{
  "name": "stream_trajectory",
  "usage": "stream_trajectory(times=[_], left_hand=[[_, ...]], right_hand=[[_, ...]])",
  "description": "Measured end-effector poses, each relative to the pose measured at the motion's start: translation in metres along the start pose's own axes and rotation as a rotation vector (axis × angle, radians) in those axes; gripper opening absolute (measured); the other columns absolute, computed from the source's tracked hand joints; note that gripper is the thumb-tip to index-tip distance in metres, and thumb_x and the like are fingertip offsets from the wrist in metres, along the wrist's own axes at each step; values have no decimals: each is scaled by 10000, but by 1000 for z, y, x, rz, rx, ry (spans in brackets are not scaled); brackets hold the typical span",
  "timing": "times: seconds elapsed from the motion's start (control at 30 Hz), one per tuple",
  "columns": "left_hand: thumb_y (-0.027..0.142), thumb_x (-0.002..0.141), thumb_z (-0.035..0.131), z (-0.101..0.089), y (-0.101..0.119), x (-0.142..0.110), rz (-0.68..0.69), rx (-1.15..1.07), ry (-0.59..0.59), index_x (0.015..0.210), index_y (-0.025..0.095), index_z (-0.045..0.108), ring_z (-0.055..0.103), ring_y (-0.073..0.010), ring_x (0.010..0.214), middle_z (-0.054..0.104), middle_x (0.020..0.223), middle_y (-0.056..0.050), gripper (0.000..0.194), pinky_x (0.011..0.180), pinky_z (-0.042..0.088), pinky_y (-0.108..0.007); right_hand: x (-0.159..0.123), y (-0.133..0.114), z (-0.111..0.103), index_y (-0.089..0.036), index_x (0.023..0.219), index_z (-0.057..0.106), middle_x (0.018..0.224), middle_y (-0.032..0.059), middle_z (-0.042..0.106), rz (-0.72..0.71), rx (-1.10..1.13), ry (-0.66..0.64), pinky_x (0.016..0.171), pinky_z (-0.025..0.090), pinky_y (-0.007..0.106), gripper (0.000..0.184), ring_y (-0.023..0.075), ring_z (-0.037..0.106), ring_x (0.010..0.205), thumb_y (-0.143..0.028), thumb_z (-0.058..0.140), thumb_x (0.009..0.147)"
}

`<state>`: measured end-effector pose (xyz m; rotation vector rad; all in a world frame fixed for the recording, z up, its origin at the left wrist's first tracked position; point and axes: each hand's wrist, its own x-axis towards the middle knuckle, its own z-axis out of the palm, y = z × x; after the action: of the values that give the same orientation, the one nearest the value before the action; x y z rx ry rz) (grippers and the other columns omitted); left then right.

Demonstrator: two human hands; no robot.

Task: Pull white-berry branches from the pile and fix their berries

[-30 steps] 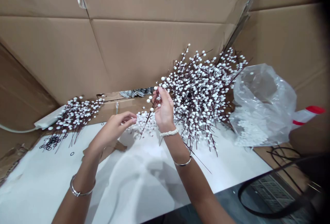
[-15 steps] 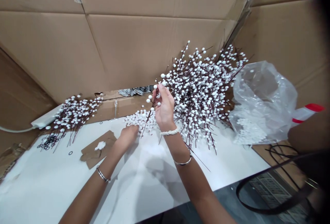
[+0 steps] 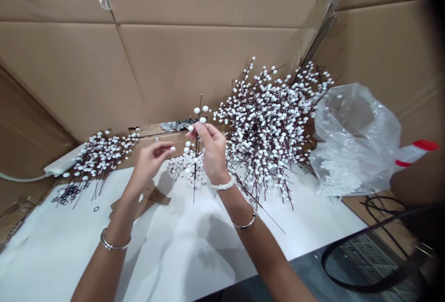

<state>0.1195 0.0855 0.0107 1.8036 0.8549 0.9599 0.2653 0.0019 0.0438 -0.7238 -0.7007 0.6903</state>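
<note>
My right hand [image 3: 212, 151] pinches a thin dark stem with white berries [image 3: 197, 151] upright between its fingers. My left hand [image 3: 151, 163] is raised just left of that stem, with a small white berry [image 3: 173, 149] pinched at its fingertips. Below both hands lies a heap of loose white berries [image 3: 184, 168]. A large pile of berry branches [image 3: 267, 125] sits to the right of my right hand, and a smaller bunch [image 3: 100, 158] lies far left.
A clear plastic bag [image 3: 354, 139] holding white berries stands at the right. Black rubber rings [image 3: 67, 194] and a cardboard scrap [image 3: 149, 197] lie on the white table [image 3: 69, 241]. Cardboard walls [image 3: 174, 70] rise behind. A black cable [image 3: 365, 265] loops at lower right.
My left hand has risen from the loose berries and now pinches a berry near the stem. My right hand has shifted left, carrying the stem more upright.
</note>
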Motion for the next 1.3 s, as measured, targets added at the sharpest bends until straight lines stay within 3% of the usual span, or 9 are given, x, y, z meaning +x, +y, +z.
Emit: stream_trajectory(times=[0.17,0.27,0.57,0.9,1.1,1.3], left_hand=[[340,653,837,-1,20,-7,57,-270,264,946,141,717,679,-174,900,731,972,-86,373,900,518,-313],[328,663,838,1,30,-11,67,-413,319,930,171,731,684,-149,840,736,939,-61,328,869,537,-293],[298,684,832,5,46,-23,-1,-666,254,918,201,734,693,-118,820,745,967,-36,272,835,545,-237],[300,674,837,7,50,-25,32,-641,257,902,210,733,686,-133,861,739,957,-30,267,855,544,-256],[311,675,838,8,51,-26,57,-605,260,912,202,731,681,-139,878,737,953,-35,281,866,535,-259],[306,697,820,9,51,-27,77,-556,276,937,192,726,672,-131,850,732,954,-40,282,850,523,-261]], right_hand=[[-13,9,9,-217,773,698,775,9,718,13,-51,-134,793,542,301,149,142,668,748,-364,691,797],[-19,13,12,-226,789,705,839,21,726,-6,-135,-180,865,520,322,146,157,664,837,-367,677,813],[-24,14,14,-222,762,664,833,16,695,-86,-256,-208,806,499,304,141,153,630,804,-352,672,816],[-24,12,12,-218,725,630,870,31,704,-91,-307,-229,759,504,300,172,169,641,843,-361,664,815],[-24,7,13,-217,690,622,777,4,667,-124,-341,-230,686,472,271,171,143,600,746,-326,663,815],[-24,7,12,-222,690,612,777,-1,660,-141,-352,-235,712,474,277,181,143,598,754,-334,654,825]])
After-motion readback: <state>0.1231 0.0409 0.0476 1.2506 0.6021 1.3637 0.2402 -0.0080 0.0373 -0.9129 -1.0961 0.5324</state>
